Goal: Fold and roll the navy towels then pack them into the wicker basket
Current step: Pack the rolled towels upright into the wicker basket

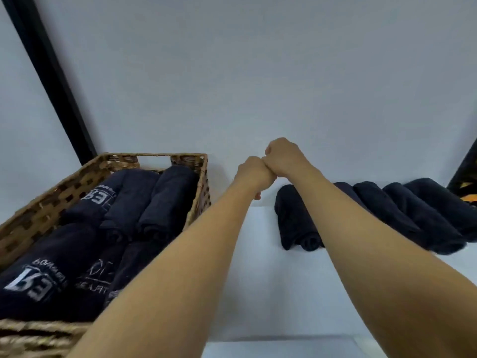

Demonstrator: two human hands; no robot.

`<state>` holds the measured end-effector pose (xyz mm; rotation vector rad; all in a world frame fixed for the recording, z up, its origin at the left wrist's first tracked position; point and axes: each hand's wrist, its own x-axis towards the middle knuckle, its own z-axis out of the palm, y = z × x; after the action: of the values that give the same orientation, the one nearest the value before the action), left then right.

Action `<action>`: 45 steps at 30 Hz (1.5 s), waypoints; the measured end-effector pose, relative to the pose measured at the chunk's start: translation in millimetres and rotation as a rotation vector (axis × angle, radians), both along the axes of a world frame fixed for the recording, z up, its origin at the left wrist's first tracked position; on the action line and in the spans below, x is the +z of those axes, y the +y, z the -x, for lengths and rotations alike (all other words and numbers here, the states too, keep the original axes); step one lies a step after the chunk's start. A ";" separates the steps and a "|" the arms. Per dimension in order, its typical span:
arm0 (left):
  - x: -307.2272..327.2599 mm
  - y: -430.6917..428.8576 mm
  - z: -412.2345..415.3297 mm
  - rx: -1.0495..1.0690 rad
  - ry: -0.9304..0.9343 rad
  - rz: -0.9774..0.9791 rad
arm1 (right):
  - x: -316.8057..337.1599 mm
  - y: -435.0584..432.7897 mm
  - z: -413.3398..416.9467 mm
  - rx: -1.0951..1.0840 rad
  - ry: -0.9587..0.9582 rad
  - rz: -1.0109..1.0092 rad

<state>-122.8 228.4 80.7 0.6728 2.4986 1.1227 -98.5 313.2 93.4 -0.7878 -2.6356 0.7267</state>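
Note:
The wicker basket (38,208) stands at the left and holds several rolled navy towels (144,202), some with white lettering. Several more rolled navy towels (296,223) lie in a row on the white table at the right. Both my arms stretch forward over the table between basket and row. My left hand (254,174) and my right hand (282,157) are curled into fists that touch each other, raised above the table's far edge. Neither fist holds anything that I can see.
The white table (258,293) runs under my arms. A plain pale wall fills the background. A black bar (51,73) slants down behind the basket. A dark object with orange marks (464,182) sits at the far right edge.

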 end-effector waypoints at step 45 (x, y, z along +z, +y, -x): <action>35.1 -281.6 -1.1 0.120 0.106 0.570 | 15.1 -244.2 35.2 0.703 -0.450 0.227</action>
<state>-121.7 -53.2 115.8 0.4285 2.7834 0.3655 -133.7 69.0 108.5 -0.0278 -3.3158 1.1432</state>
